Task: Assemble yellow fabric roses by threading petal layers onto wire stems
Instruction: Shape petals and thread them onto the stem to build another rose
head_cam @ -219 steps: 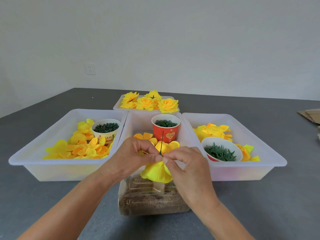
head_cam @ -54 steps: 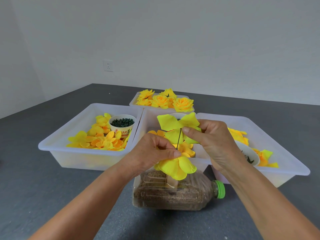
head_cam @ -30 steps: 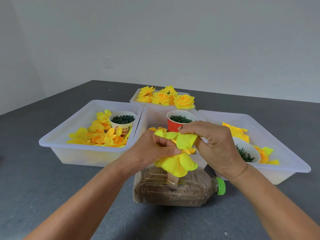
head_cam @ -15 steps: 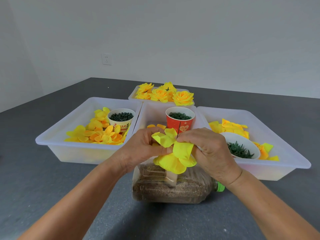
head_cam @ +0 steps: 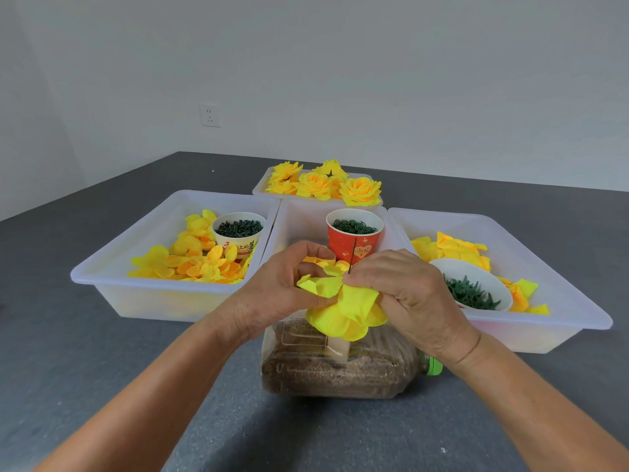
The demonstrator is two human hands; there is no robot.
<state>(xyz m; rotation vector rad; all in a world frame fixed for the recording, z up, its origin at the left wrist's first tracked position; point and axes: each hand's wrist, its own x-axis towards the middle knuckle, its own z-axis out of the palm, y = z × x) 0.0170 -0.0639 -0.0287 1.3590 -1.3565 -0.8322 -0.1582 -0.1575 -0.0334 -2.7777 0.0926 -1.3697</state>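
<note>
A half-built yellow fabric rose [head_cam: 343, 310] sits on a thin dark wire stem [head_cam: 354, 253] that sticks up above a sand-filled plastic bottle [head_cam: 337, 366] lying on its side. My left hand [head_cam: 282, 291] pinches the petals from the left. My right hand [head_cam: 405, 294] pinches the newest petal layer against the wire from the right. The lower part of the wire is hidden by petals and fingers.
Three white trays stand behind: the left tray [head_cam: 112, 267] holds loose petals and a cup of green parts [head_cam: 238, 231], the middle one a red cup [head_cam: 354, 235], the right tray [head_cam: 544, 332] petals and a white bowl [head_cam: 473, 284]. Finished roses [head_cam: 326, 183] lie in a far tray.
My right hand brought a new petal layer onto the wire and slid it down onto the rose; both hands now squeeze the layers together lower on the stem.
</note>
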